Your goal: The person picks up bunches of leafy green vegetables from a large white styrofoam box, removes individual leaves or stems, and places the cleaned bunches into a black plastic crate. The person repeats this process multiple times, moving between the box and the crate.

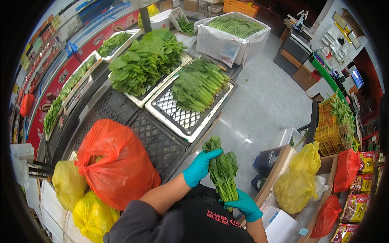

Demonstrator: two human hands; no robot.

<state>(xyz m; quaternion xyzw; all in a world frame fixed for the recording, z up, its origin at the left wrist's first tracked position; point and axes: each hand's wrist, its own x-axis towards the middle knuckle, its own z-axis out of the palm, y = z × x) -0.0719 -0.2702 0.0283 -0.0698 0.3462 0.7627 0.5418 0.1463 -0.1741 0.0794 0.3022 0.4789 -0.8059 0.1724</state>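
Note:
A bunch of leafy greens (223,171) is held between both my hands, in front of my dark apron (194,215). My left hand (200,165), in a teal glove, grips the leafy upper part. Around the stem ends closes my right hand (244,205), gloved the same way. Ahead, similar bunches lie in rows on a white foam tray with a black grid (165,104); these greens (200,85) cover its far part. Beyond it, broader-leaved greens (146,60) are heaped on another tray.
A large tied red plastic bag (114,161) sits on the black grid display at left, with yellow bags (94,215) beside it. A paper-lined box of greens (225,42) stands farther off. At right are yellow bags (296,185) and a yellow crate (329,127).

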